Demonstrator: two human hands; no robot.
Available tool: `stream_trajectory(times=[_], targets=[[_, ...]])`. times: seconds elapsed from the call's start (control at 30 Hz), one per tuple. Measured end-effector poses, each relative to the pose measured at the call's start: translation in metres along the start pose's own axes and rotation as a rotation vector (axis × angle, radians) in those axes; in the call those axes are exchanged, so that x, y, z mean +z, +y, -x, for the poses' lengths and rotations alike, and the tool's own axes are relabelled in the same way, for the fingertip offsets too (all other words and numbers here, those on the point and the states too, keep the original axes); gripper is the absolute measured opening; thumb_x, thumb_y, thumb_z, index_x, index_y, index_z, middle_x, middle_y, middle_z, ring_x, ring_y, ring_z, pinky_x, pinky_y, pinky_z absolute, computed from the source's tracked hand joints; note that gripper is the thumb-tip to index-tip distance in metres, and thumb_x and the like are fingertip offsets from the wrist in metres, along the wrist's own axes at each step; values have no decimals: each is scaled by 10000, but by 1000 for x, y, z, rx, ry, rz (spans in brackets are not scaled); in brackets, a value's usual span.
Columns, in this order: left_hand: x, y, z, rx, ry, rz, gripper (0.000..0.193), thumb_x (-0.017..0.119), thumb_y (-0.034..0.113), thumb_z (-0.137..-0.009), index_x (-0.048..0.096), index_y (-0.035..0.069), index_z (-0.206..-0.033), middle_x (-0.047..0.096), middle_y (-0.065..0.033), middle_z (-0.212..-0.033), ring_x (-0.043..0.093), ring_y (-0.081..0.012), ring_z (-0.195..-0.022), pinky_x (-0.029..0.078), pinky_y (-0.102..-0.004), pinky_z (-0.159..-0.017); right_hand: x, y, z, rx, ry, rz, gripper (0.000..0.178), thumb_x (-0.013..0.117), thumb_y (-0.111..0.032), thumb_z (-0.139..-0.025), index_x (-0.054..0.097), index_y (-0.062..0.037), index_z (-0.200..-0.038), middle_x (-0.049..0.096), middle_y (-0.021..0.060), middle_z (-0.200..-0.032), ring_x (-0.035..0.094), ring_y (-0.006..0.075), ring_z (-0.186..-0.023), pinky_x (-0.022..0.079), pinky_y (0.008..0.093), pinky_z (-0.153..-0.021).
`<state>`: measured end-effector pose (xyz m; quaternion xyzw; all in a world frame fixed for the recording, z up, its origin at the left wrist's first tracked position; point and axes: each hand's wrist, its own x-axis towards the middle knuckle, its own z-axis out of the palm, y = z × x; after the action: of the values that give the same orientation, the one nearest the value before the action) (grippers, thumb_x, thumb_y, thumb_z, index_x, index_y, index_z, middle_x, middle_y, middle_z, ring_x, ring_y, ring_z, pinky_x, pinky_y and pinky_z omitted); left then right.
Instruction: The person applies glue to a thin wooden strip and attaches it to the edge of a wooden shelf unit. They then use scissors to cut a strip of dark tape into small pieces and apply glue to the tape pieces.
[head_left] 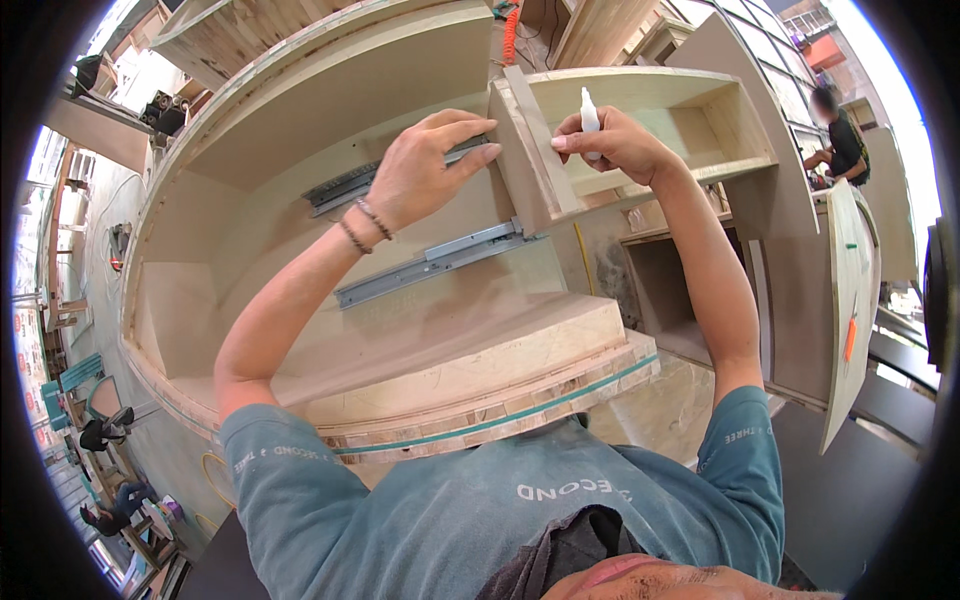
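Observation:
My right hand (622,146) is closed around a small white squeeze bottle (589,108), its tapered tip pointing up. The thumb and fingertips of that hand are close to the edge of a wooden drawer (650,85). At the drawer's left end stands an upright panel (520,160). My left hand (425,165) reaches toward this panel with fingers and thumb apart; whether they touch it I cannot tell. Partly behind my left hand is a dark metal drawer slide (340,188). Another metal slide (430,265) runs below it, toward the panel.
A large curved wooden cabinet (230,240) surrounds the slides, its near edge (480,432) close to my body. On the right stand a dark-fronted cabinet (800,310) and a curved door panel (850,310). Another person (845,145) sits at the far right. An orange coiled hose (510,38) hangs behind.

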<state>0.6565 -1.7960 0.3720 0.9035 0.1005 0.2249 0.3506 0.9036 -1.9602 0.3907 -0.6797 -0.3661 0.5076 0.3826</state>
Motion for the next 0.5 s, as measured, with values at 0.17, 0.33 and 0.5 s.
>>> stream_trajectory(times=[0.17, 0.33, 0.5], targets=[[32, -13, -10, 20, 103, -48, 515, 730, 390, -947, 663, 66, -1342, 616, -170, -1408, 631, -342, -1240, 518, -419, -1036, 4, 8, -16, 34, -25, -33, 220, 790, -244, -895, 719, -57, -989, 675, 3, -802, 394, 38, -573, 295, 231, -495], [50, -12, -6, -42, 78, -31, 632, 736, 447, -926, 600, 80, -1422, 517, -187, -1520, 580, -362, -1320, 500, -435, -1071, 8, 20, -14, 38, -8, -77, 208, 788, -244, -901, 724, -62, -977, 666, -8, -798, 406, 36, -568, 287, 230, -490], [62, -16, -4, -58, 74, 15, 666, 739, 453, -919, 583, 58, -1432, 473, -190, -1554, 560, -373, -1338, 498, -439, -1077, 10, 22, -14, 64, 6, -104, 211, 794, -259, -886, 736, -72, -964, 665, -22, -796, 396, 37, -592, 293, 226, -511]])
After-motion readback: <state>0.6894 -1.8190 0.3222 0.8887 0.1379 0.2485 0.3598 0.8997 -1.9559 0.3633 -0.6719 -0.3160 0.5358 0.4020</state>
